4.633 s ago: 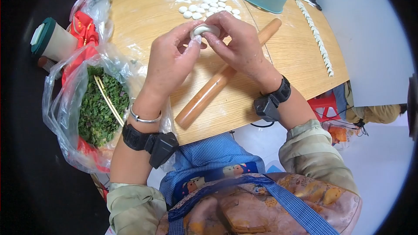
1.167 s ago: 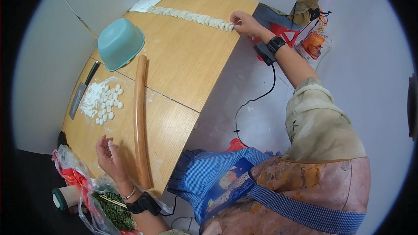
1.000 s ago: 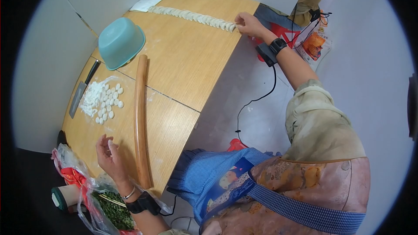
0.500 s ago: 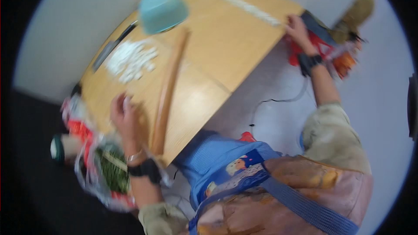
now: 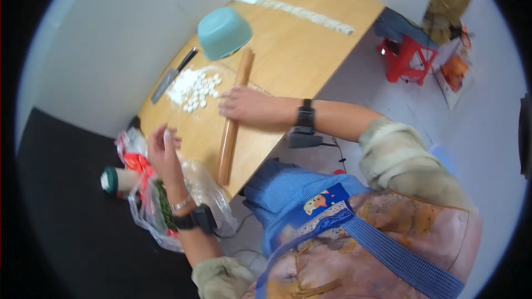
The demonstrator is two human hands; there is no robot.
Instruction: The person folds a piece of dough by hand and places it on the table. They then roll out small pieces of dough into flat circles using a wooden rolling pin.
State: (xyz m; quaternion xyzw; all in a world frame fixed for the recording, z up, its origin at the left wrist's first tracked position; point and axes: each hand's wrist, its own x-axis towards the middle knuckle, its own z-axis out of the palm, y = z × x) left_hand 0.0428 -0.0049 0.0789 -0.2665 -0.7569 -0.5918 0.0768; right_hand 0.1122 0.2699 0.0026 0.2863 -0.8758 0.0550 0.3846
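Head view: The left hand [image 5: 164, 154] is seen half open, thumb raised and fingers loosely curled; nothing is seen held in it. The right hand [image 5: 248, 106] is laid palm down across the middle of the long brown wooden rolling pin [image 5: 227, 152], fingers extended, not closed into a fist; how firmly it is pressed cannot be told. One pin is counted, its long axis run from the near table edge away towards the one pale-turquoise bowl [image 5: 224, 34], beyond the right hand. Over a dozen small, round white dough pieces [image 5: 203, 103] are noted just past the right fingertips; an exact count is prevented by blur. One black-handled cleaver [image 5: 164, 84] is placed beyond them. One row of pale crescent dumplings [image 5: 310, 16] is laid well beyond the right hand. Chopped greens [image 5: 165, 206] are bagged beside the left wrist.
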